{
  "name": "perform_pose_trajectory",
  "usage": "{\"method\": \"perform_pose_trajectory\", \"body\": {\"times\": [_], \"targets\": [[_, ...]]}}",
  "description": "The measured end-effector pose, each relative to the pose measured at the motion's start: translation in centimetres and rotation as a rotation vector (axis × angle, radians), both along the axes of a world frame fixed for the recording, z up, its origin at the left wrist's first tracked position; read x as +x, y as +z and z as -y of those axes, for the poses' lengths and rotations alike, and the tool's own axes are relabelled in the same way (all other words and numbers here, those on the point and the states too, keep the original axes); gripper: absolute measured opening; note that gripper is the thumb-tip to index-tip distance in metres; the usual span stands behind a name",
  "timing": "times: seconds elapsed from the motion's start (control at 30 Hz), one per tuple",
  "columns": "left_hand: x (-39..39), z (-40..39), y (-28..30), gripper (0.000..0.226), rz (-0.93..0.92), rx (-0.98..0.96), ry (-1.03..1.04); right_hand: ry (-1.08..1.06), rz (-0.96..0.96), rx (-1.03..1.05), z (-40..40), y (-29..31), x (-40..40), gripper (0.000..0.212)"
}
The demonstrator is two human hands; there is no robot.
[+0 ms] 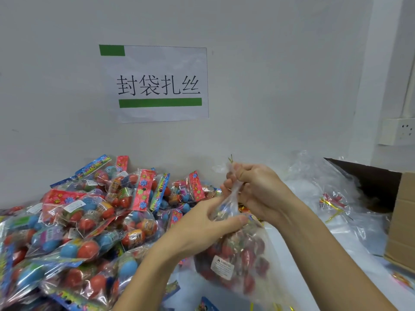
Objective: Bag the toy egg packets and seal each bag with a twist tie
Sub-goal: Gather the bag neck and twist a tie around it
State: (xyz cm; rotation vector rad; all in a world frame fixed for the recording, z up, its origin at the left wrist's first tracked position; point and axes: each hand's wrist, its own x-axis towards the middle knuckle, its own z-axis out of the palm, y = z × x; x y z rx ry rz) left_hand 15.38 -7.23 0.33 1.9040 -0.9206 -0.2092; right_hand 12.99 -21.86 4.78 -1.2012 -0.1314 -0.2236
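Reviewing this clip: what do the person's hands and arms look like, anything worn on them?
Both forearms are bare to the frame edge, with no sleeves in view. The left hand and right hand show no gloves, rings, watch or bracelet. The fingernails look short and unpainted.

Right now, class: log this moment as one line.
left hand: grips bag neck | right hand: twisting gold twist tie | clear bag: filled, lifted

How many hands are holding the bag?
2. The left hand grips the bag just above the eggs; the right hand pinches its twisted neck higher up.
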Motion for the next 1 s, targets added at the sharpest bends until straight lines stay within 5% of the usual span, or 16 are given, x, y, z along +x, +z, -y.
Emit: {"method": "perform_pose_trajectory", "body": {"times": [0.17, 0.23, 0.33, 0.47, 0.67, 1.0], "targets": [[0.7, 1.0, -0.8, 0.03, 0.379, 0.017, 0.347, -0.223, 0.128, -0.415, 1.0, 0.4, -0.4, 0.026], [0.6, 1.2, -1.7, 0.031, 0.368, 0.13, 0.329, -0.264, 0.106, -0.571, 1.0, -0.2, -0.4, 0.023], [1.0, 1.2, -2.1, 0.035, 0.222, -0.043, 0.314, -0.29, 0.141, -0.639, 0.8, -0.6, 0.0, 0.023], [0.5, 2.1, -2.4, 0.04, -0.005, -0.229, 0.168, -0.165, 0.091, -0.547, 0.1, -1.2, 0.5, 0.021], [-0.1, 2.4, -1.9, 0.002, -0.116, -0.364, 0.184, -0.008, 0.038, -0.173, 0.9, -0.1, 0.1, 0.025], [0.7, -0.1, -0.7, 0.02, -0.387, -0.381, -0.01, 0.067, 0.05, -0.107, -0.2, -0.3, 0.0, 0.023]]}}
